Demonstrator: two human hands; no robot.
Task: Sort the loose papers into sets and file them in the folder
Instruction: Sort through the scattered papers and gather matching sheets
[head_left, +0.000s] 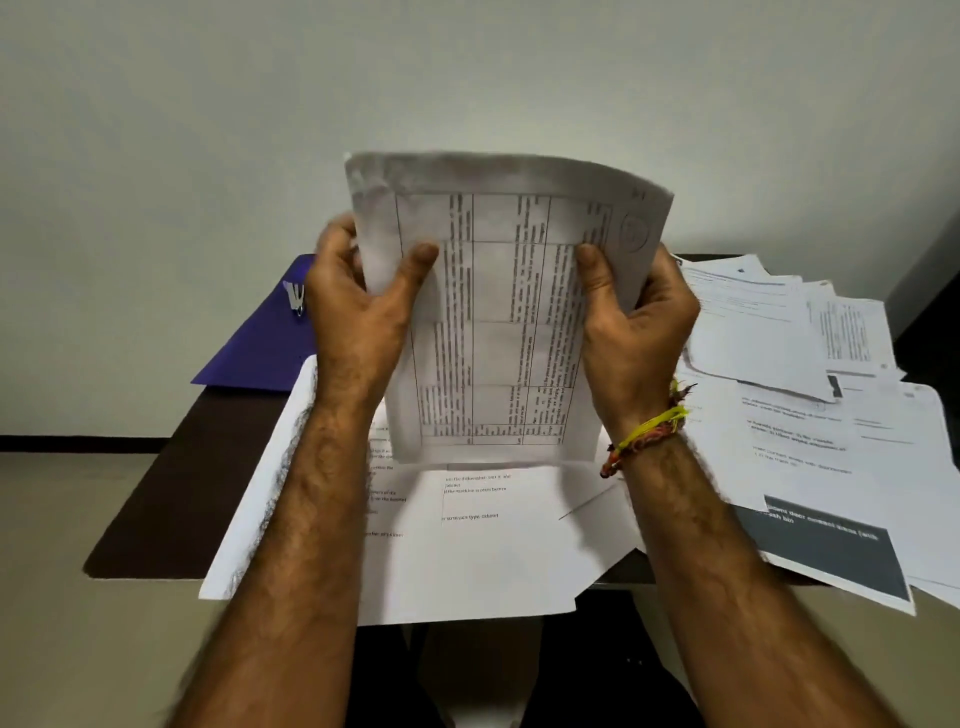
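Dark counter (171, 483) mostly buried under loose papers (810, 415). We see left hand (358, 306) and right hand (634, 317) gripping upright sheet stack (498, 312); print blurred. Purple folder (260, 338) half hidden, back left.

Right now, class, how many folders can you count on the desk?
1: the purple folder lies at the desk's far left corner, beside the left hand. Others may be hidden under the loose papers.
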